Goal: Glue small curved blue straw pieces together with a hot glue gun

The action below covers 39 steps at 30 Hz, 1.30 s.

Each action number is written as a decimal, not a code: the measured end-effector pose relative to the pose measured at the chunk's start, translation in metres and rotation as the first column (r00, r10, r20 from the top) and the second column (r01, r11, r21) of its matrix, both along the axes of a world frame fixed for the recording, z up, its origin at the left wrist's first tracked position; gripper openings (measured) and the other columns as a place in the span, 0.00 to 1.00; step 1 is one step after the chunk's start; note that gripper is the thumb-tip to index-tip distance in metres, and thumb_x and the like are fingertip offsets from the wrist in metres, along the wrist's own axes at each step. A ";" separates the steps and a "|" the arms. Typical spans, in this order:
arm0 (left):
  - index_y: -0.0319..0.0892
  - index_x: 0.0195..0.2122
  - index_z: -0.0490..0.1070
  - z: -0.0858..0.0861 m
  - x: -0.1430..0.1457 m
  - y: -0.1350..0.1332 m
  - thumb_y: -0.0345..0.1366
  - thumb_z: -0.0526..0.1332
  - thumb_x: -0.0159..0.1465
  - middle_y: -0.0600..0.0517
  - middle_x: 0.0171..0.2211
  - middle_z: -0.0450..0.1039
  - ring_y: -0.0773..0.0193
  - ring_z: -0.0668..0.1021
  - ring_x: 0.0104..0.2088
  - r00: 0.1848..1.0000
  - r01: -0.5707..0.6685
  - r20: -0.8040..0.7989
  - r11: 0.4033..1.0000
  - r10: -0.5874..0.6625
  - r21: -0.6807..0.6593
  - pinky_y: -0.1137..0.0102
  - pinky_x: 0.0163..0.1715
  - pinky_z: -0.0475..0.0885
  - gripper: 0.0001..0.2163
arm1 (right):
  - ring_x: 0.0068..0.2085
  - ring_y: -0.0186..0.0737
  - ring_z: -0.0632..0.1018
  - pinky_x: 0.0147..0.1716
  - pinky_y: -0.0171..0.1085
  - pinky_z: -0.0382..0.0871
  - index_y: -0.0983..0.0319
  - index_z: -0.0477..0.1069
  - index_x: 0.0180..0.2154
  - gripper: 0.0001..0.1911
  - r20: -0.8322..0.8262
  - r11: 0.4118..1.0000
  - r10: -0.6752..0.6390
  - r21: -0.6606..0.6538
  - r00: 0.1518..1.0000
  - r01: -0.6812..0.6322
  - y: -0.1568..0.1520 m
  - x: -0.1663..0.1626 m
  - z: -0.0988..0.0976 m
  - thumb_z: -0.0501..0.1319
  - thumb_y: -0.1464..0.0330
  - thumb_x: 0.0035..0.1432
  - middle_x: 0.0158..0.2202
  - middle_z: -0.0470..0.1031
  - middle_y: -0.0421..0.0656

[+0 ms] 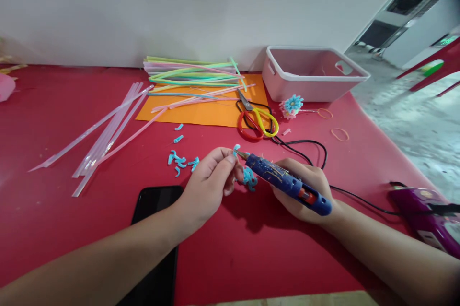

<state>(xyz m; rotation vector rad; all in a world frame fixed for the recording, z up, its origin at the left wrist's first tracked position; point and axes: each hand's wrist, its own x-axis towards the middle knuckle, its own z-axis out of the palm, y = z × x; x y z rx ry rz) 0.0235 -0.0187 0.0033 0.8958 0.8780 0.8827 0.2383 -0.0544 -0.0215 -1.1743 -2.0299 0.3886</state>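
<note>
My left hand [215, 174] is closed in a pinch on a short light-blue pipe cleaner piece [236, 148]. Wrapped in my right hand [305, 179] is a dark blue glue gun [276, 174] with strands of dried glue on its barrel. Its nozzle points left and meets or nearly meets the blue piece; I cannot tell which. Below the nozzle, partly behind my left fingers, lies a cluster of curled blue pieces [250, 180]. More bent blue pieces [177, 158] are scattered on the red table to the left of my left hand.
Clear glue sticks [111, 128] lie at the left, and coloured pipe cleaners [194, 73] on orange paper [201, 113] at the back. Scissors [257, 121], a black cord [309, 143], a blue-and-pink flower [293, 104] and a pink bin [309, 88] are to the right. A phone [158, 248] lies under my left forearm.
</note>
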 end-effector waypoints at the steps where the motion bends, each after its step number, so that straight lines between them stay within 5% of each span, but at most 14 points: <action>1: 0.41 0.29 0.67 0.001 0.000 0.000 0.37 0.60 0.65 0.56 0.23 0.69 0.74 0.65 0.19 1.000 0.000 -0.005 1.000 0.000 0.002 0.77 0.19 0.59 0.09 | 0.18 0.29 0.69 0.18 0.30 0.64 0.58 0.68 0.38 0.08 0.003 1.000 0.006 0.005 1.000 -0.006 0.000 0.000 0.001 0.62 0.72 0.54 0.23 0.73 0.35; 9: 0.42 0.28 0.65 0.001 -0.001 0.001 0.35 0.57 0.66 0.58 0.21 0.68 0.75 0.64 0.18 0.998 0.005 -0.058 1.000 -0.005 0.004 0.77 0.18 0.59 0.09 | 0.17 0.30 0.70 0.17 0.30 0.65 0.57 0.68 0.36 0.08 -0.025 0.998 -0.053 0.012 0.998 0.054 -0.003 -0.001 0.005 0.64 0.74 0.55 0.22 0.73 0.34; 14: 0.42 0.27 0.66 0.001 -0.004 -0.003 0.36 0.58 0.67 0.58 0.21 0.69 0.75 0.64 0.17 0.979 0.115 -0.185 0.986 -0.091 0.121 0.77 0.17 0.56 0.10 | 0.26 0.36 0.80 0.26 0.32 0.76 0.58 0.73 0.35 0.02 -0.176 0.960 -0.243 -0.181 0.954 0.211 -0.001 -0.002 -0.005 0.65 0.68 0.61 0.27 0.80 0.39; 19: 0.42 0.30 0.68 0.000 -0.005 -0.012 0.34 0.59 0.67 0.58 0.22 0.70 0.75 0.66 0.19 0.941 0.245 -0.291 0.943 -0.175 0.225 0.77 0.19 0.60 0.07 | 0.35 0.40 0.85 0.37 0.38 0.82 0.56 0.77 0.36 0.10 -0.430 0.950 -0.157 -0.312 0.889 0.017 0.006 -0.010 -0.003 0.67 0.57 0.60 0.34 0.84 0.40; 23: 0.43 0.32 0.68 -0.005 -0.005 -0.015 0.34 0.58 0.68 0.59 0.22 0.70 0.75 0.67 0.20 0.912 0.344 -0.320 0.905 -0.258 0.249 0.78 0.20 0.62 0.06 | 0.35 0.39 0.85 0.36 0.38 0.83 0.55 0.72 0.37 0.14 -0.592 0.927 -0.112 -0.353 0.798 -0.131 0.005 -0.016 0.003 0.71 0.57 0.55 0.38 0.85 0.39; 29: 0.42 0.32 0.67 -0.006 -0.006 -0.013 0.33 0.58 0.68 0.59 0.23 0.70 0.75 0.69 0.22 0.905 0.359 -0.332 0.895 -0.266 0.263 0.79 0.22 0.63 0.07 | 0.36 0.36 0.85 0.38 0.35 0.80 0.55 0.71 0.34 0.13 -0.676 0.871 -0.196 -0.453 0.711 -0.190 0.000 -0.019 0.002 0.74 0.63 0.52 0.36 0.85 0.37; 39: 0.41 0.33 0.68 -0.007 -0.003 -0.012 0.34 0.58 0.68 0.58 0.24 0.72 0.75 0.70 0.22 0.909 0.342 -0.324 0.913 -0.262 0.222 0.79 0.23 0.65 0.06 | 0.38 0.38 0.85 0.41 0.38 0.80 0.54 0.72 0.35 0.12 -0.713 0.866 -0.177 -0.441 0.679 -0.238 0.000 -0.017 0.001 0.73 0.67 0.53 0.35 0.84 0.34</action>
